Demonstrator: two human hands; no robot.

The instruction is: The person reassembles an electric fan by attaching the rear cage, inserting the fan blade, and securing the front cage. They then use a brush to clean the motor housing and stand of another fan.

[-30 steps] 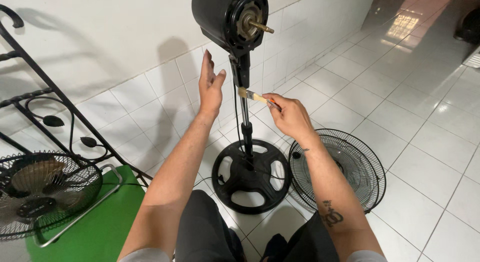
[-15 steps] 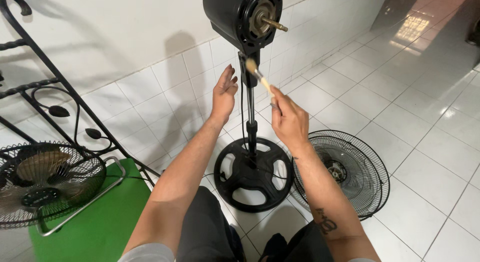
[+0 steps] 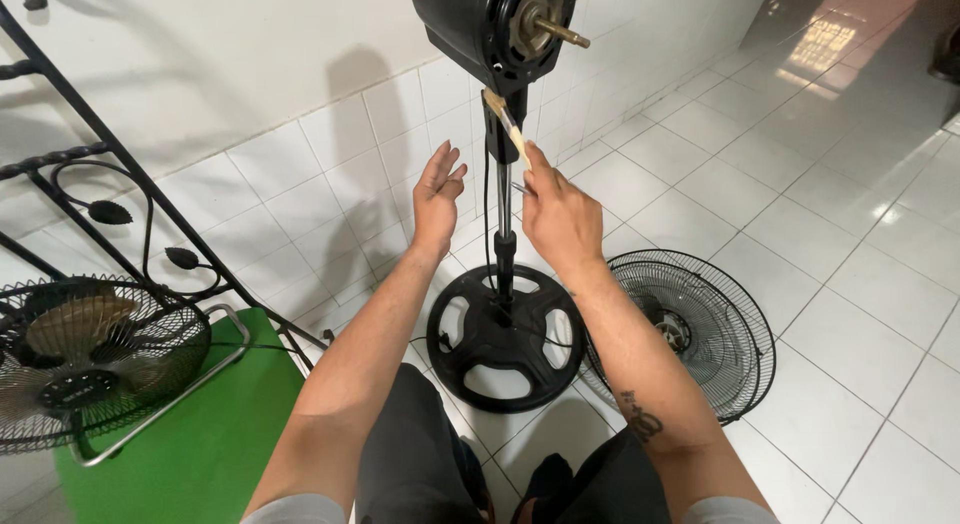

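A black pedestal fan without its guard or blades stands in front of me: motor head (image 3: 495, 26) with a bare brass shaft, a thin pole (image 3: 503, 199) and a round black base (image 3: 503, 336) on the white tiled floor. My right hand (image 3: 560, 216) grips a small pale wooden-handled brush (image 3: 506, 127) whose tip touches the underside of the motor head at the neck. Left of the pole, my left hand (image 3: 438, 196) is raised with its fingers spread, holding nothing and not touching the fan.
A round black wire fan guard (image 3: 690, 329) lies on the floor to the right of the base. At the left a small floor fan (image 3: 85, 359) sits on a green mat (image 3: 190, 444). A black wrought-iron railing (image 3: 120, 184) stands against the wall.
My right hand has lifted the brush from mid-pole height up to the neck under the motor head. My left hand has stayed open beside the pole. The view has shifted right.
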